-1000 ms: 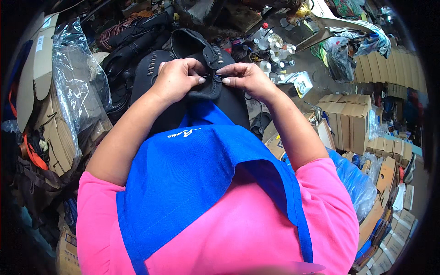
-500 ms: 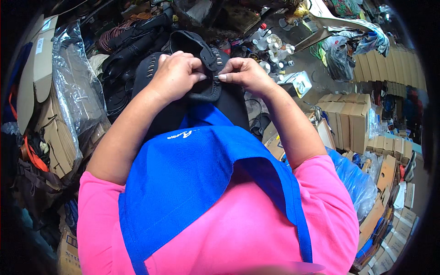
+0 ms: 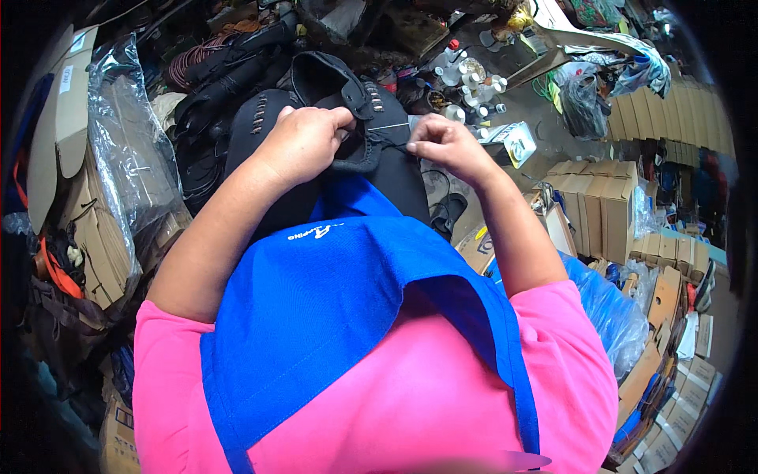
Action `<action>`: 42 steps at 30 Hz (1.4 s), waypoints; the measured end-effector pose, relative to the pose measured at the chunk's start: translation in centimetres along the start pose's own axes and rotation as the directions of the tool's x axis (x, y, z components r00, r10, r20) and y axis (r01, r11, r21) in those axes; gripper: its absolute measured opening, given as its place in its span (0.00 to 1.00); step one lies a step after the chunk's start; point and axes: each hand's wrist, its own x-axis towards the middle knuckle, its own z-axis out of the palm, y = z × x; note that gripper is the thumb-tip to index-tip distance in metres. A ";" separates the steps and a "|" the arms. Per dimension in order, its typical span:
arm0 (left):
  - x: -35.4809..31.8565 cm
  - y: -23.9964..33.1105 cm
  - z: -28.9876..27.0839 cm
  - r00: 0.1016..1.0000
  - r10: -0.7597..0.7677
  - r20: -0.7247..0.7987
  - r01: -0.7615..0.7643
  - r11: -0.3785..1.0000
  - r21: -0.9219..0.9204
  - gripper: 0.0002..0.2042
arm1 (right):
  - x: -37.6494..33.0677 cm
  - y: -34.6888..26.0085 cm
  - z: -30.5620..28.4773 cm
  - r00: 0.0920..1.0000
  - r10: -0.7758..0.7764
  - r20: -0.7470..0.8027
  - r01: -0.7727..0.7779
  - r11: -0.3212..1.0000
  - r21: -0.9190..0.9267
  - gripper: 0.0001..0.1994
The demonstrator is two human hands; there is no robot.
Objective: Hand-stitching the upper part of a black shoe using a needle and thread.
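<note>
On my lap lies a black shoe upper [image 3: 357, 162] with a rounded, padded opening. My left hand [image 3: 304, 142] is closed on its edge, thumb and fingers pinching the material. Just right of the upper, my right hand [image 3: 446, 146] pinches a thin, straight needle [image 3: 388, 126] that spans the gap to the black material. A dark thread [image 3: 389, 144] shows below the needle. Rows of pale stitches or slits run across the black fabric over both knees. My left fingertips are partly hidden behind the hand.
Several dark shoes or uppers [image 3: 207, 118] are heaped at left, beside clear plastic wrap [image 3: 130, 150] over cardboard. White bottles [image 3: 472, 83] stand ahead on the right, near a white container [image 3: 517, 144]. Cardboard boxes [image 3: 596, 201] and a blue plastic bag [image 3: 604, 308] fill the right side.
My right hand has moved right, away from the shoe upper, and the needle now shows stretched between them. My left hand stays on the upper, shifted slightly.
</note>
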 end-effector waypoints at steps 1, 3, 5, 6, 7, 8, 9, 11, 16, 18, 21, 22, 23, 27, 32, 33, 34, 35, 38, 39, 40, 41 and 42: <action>0.0 -0.1 -0.1 1.000 0.004 0.008 -0.004 1.000 0.017 0.10 | -0.5 0.0 -0.3 1.000 0.002 -0.002 -0.002 1.000 0.000 0.06; 0.0 -0.6 0.2 0.999 0.038 -0.017 -0.038 0.999 -0.010 0.09 | -1.4 -0.3 -0.6 0.994 0.096 -0.043 -0.093 0.993 0.077 0.07; 0.0 -0.6 0.3 0.996 0.074 -0.043 -0.076 0.996 -0.036 0.08 | -1.8 -0.9 1.1 0.991 0.036 -0.127 -0.023 0.995 0.100 0.09; 0.0 -0.5 0.3 0.998 0.051 -0.027 -0.052 0.998 -0.039 0.08 | -1.6 -0.2 1.4 0.992 0.027 -0.126 -0.030 0.999 -0.021 0.09; 0.1 -0.4 0.2 1.000 0.026 -0.012 -0.026 0.999 -0.041 0.09 | -1.5 0.3 1.6 0.992 0.018 -0.123 -0.035 0.989 -0.142 0.09; 0.3 -0.4 0.2 0.999 0.030 -0.012 -0.031 0.999 -0.039 0.09 | -2.0 0.3 1.5 0.993 -0.044 -0.110 0.019 0.975 -0.222 0.07; 0.3 -0.4 0.3 0.999 0.035 -0.013 -0.035 0.999 -0.013 0.09 | -2.2 0.3 1.3 0.993 -0.046 -0.108 0.021 0.975 -0.221 0.07; 0.1 -0.6 0.4 0.999 0.039 -0.016 -0.038 0.999 0.016 0.09 | -2.5 0.2 0.9 0.962 -0.225 -0.154 0.169 0.936 -0.309 0.06; -0.2 0.2 0.2 0.999 0.030 0.017 -0.031 0.996 0.078 0.09 | 1.4 -2.9 -0.9 0.835 -0.531 -0.141 0.231 0.572 -0.787 0.08; -0.2 0.3 0.3 0.999 0.037 0.015 -0.038 0.997 0.062 0.10 | 2.7 -2.3 -1.1 0.851 -0.507 -0.133 0.154 0.485 -0.861 0.08; 0.1 -0.1 0.4 0.999 0.032 -0.008 -0.032 0.999 0.042 0.09 | 2.6 -3.5 -0.7 0.838 -0.531 -0.123 0.134 0.419 -0.898 0.08; -0.1 0.0 0.4 0.999 0.031 -0.005 -0.031 0.998 0.056 0.09 | 1.8 -5.1 -0.1 0.847 -0.532 -0.009 0.207 0.345 -0.915 0.08; -0.2 -0.1 0.4 1.000 0.031 -0.002 -0.031 0.997 0.071 0.09 | 1.6 -5.8 0.4 0.845 -0.524 0.105 0.282 0.271 -0.920 0.08; -0.3 -0.8 0.3 0.997 0.060 0.042 -0.060 0.998 -0.015 0.09 | 2.8 -5.7 2.6 0.888 -0.309 0.341 0.378 0.066 -0.924 0.06; -2.3 -1.6 -0.8 0.974 0.226 -0.032 -0.214 0.954 0.208 0.06 | 3.2 -4.6 1.1 0.850 -0.355 0.390 0.448 0.093 -0.889 0.09; -2.9 -1.9 -1.1 0.958 0.282 -0.043 -0.258 0.921 0.290 0.05 | 2.9 -3.9 0.0 0.852 -0.352 0.388 0.444 0.094 -0.891 0.09; -4.2 -2.5 -1.5 0.965 0.253 -0.073 -0.220 0.927 0.304 0.05 | 2.6 -2.4 -1.7 0.877 -0.356 0.323 0.395 0.152 -0.906 0.09; -4.9 -3.1 -1.8 0.967 0.240 -0.091 -0.198 0.924 0.326 0.04 | 1.8 -0.8 -3.5 0.901 -0.363 0.236 0.328 0.218 -0.919 0.09; -5.7 -2.8 -2.6 0.977 0.179 -0.118 -0.141 0.950 0.277 0.04 | -0.5 -1.3 -4.9 0.960 -0.273 -0.062 0.038 0.344 -0.938 0.06; -5.2 -2.2 -2.7 0.970 0.207 -0.124 -0.167 0.947 0.273 0.05 | -0.3 -1.4 -5.5 0.934 -0.337 -0.116 0.059 0.468 -0.882 0.05; -4.7 -2.2 -2.3 0.966 0.234 -0.113 -0.198 0.944 0.263 0.05 | -0.2 -2.8 -5.1 0.890 -0.426 -0.161 0.115 0.553 -0.825 0.06; -4.4 -2.1 -2.2 0.965 0.233 -0.117 -0.195 0.944 0.265 0.05 | -0.2 -4.8 -4.3 0.836 -0.504 -0.216 0.180 0.625 -0.760 0.07; -4.3 -1.9 -1.9 0.969 0.221 -0.112 -0.186 0.947 0.261 0.04 | 0.0 -6.4 -3.4 0.772 -0.608 -0.186 0.314 0.619 -0.720 0.08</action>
